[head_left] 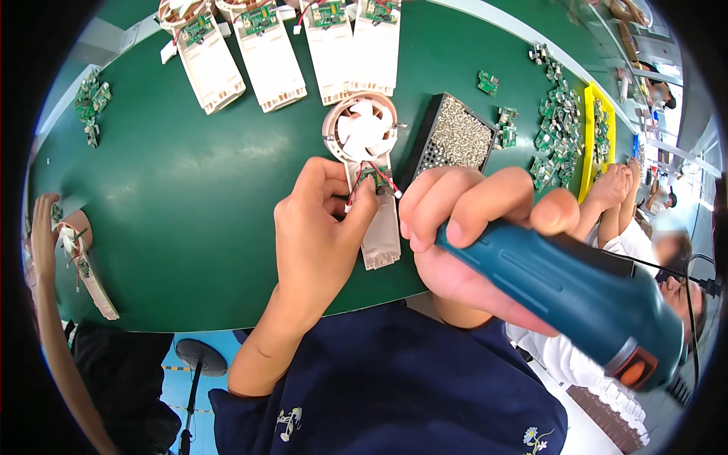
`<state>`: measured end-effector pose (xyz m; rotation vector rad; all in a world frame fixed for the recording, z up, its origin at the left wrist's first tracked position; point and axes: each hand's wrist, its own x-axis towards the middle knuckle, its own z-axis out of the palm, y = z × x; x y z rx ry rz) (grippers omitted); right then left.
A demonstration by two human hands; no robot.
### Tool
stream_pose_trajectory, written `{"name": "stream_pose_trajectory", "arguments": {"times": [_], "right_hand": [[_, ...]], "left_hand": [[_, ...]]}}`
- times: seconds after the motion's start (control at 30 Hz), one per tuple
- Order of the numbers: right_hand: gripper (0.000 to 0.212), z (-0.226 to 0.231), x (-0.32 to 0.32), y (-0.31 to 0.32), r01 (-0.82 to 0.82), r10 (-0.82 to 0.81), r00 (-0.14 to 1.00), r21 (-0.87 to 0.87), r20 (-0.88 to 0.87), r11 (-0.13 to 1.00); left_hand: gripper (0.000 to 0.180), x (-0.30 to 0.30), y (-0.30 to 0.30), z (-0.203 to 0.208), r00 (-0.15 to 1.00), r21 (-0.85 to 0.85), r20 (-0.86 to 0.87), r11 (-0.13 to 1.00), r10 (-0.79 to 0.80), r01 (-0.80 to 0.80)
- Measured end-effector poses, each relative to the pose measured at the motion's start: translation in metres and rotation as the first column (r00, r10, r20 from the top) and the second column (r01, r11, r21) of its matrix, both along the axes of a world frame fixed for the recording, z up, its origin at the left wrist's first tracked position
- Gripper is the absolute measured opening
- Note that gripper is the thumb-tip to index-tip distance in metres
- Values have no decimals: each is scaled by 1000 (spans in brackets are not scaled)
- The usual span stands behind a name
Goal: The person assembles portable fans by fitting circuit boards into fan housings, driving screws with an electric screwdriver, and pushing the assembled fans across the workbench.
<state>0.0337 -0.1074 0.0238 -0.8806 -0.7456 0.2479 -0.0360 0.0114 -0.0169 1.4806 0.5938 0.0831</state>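
In front of me lies a cream plastic fan housing (381, 246) with a round white fan (364, 130) at its far end. A small green circuit board (376, 179) sits in the housing just below the fan, with red and black wires beside it. My left hand (315, 235) is closed at the housing's left side, its thumb and fingers pinching around the board. Wrapped in my right hand (478, 227) is a teal electric screwdriver (569, 284), angled toward the housing. Its tip is hidden behind my fingers.
Several similar fan housings (208, 76) lie along the far edge of the green table (205, 174). A black box of small screws (459, 135) stands right of the fan. Beyond are piled circuit boards (557, 136) and a yellow tray (587, 152). Co-workers' hands (610, 186) show at both sides.
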Motion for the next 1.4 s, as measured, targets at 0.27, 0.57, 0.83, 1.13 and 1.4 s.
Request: {"name": "stream_pose_trajectory", "arguments": {"times": [0.27,0.57,0.83,1.13,1.4], "right_hand": [[69,11,-40,-25,304,-377,847,-239,-375,922],[35,-2,-26,-17,-104,-372,729,-629,-575,770],[34,-12,-49,-1,-259,-332,683,-641,-650,722],[36,-12,-40,-8,-364,-211,526,-442,-824,820],[36,-10,-38,-6,-364,-241,550,-490,-799,792]], "left_hand": [[16,-28,21,3,995,-34,-98,999,-9,6],[13,-34,16,13,994,-47,-98,998,46,-51],[16,-52,27,8,998,-233,43,972,42,-31],[16,-47,30,13,999,-376,20,926,27,-17],[15,-47,29,15,999,-400,23,916,39,-27]]}}
